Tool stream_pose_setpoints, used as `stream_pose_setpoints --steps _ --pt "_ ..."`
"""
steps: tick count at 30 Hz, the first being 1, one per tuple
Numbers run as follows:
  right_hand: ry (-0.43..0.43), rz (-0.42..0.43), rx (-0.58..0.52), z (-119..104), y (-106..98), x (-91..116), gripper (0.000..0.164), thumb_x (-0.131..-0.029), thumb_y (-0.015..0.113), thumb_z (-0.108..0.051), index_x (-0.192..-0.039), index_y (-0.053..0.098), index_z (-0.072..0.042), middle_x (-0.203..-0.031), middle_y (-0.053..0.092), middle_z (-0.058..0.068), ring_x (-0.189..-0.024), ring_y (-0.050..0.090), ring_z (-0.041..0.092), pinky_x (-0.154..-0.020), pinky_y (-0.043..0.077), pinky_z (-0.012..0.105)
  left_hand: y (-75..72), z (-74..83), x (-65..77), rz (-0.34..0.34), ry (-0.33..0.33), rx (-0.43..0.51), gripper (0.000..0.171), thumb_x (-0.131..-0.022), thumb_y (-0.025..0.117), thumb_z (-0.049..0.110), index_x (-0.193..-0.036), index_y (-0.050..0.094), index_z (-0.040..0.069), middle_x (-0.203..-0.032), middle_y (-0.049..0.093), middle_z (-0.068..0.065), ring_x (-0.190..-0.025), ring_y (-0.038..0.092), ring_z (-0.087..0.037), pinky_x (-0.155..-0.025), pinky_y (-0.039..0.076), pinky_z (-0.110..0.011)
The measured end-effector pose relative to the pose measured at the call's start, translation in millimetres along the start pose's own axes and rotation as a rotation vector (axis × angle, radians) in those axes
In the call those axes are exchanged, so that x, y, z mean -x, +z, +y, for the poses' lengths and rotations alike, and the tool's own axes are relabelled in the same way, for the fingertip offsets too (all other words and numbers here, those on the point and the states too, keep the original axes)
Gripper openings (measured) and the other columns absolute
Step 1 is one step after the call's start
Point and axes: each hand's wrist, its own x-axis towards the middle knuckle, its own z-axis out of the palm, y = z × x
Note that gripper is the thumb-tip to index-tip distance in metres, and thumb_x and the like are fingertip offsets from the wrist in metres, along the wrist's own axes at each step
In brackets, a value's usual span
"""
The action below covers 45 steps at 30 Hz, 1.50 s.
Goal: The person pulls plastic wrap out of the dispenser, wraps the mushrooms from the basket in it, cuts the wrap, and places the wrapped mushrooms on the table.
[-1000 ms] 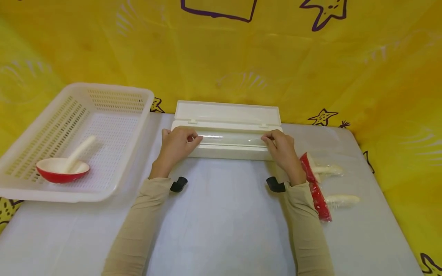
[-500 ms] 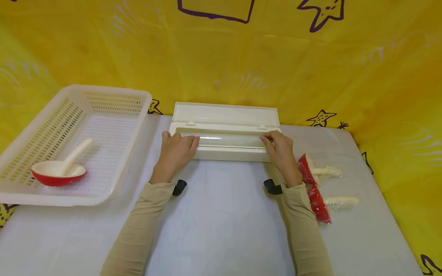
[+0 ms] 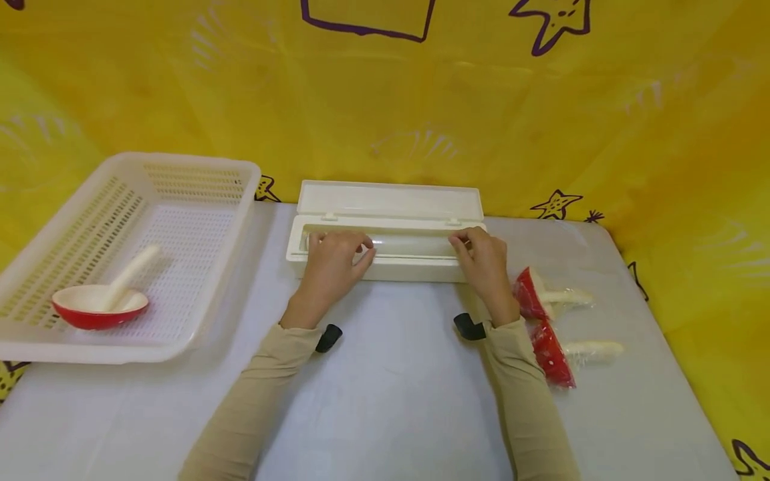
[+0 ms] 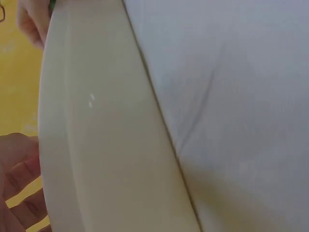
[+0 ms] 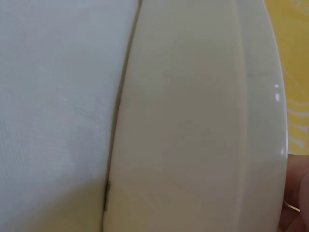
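Observation:
A long white plastic wrap dispenser point(image 3: 391, 270) stands at the back of the table, its hinged lid point(image 3: 391, 200) tipped back. Inside lies a shiny clear roll of plastic wrap point(image 3: 415, 244). My left hand point(image 3: 333, 264) reaches over the left half of the dispenser, thumb and forefinger pinching at the wrap. At the roll's right end, my right hand point(image 3: 486, 264) pinches the wrap between thumb and forefinger. The film at the fingertips is too thin to make out. In both wrist views the dispenser's front wall point(image 4: 111, 121) hides most of the fingers.
On the left stands a white perforated basket point(image 3: 225, 267) holding a red-and-white ladle point(image 3: 99, 314). Two plastic-wrapped red-and-white ladles, one farther back point(image 3: 532, 294) and one nearer point(image 3: 553, 354), lie beside my right forearm. A yellow patterned cloth point(image 3: 385, 87) hangs behind the table.
My left hand has moved right, from the dispenser's left end inward along the roll. My right hand has stayed at the right end. The view has shifted slightly.

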Motion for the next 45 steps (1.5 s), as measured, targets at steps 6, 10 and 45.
stream_pose_setpoints --steps 6,10,45 --pt "-0.017 0.058 0.035 -3.1 3.5 -0.8 0.022 -0.095 0.067 -0.018 -0.099 0.071 0.004 -0.093 0.072 0.021 -0.080 0.069 0.036 -0.086 0.043 0.052 16.8 15.5 -15.4 -0.069 -0.002 0.062 0.014 -0.095 0.065 0.027 -0.094 0.074 0.016 -0.082 0.073 -0.002 -0.078 0.067 -0.020 -0.081 0.044 -0.042" --pt "-0.051 0.080 0.036 -1.0 4.0 0.1 0.022 -0.094 0.067 -0.018 -0.098 0.072 0.003 -0.091 0.074 0.020 -0.080 0.069 0.036 -0.086 0.045 0.051 22.1 22.1 -31.2 -0.193 -0.089 0.142 0.021 -0.093 0.068 0.035 -0.097 0.073 0.016 -0.080 0.071 -0.001 -0.070 0.063 -0.018 -0.067 0.048 -0.033" --pt "-0.075 0.043 -0.218 3.5 -9.7 1.1 0.021 -0.086 0.073 0.000 -0.105 0.066 0.007 -0.092 0.060 0.022 -0.085 0.058 0.032 -0.079 0.044 0.021 28.0 9.4 -37.3 -0.091 0.122 0.021 0.015 -0.091 0.071 0.029 -0.097 0.071 0.016 -0.084 0.075 0.001 -0.076 0.068 -0.021 -0.073 0.050 -0.038"
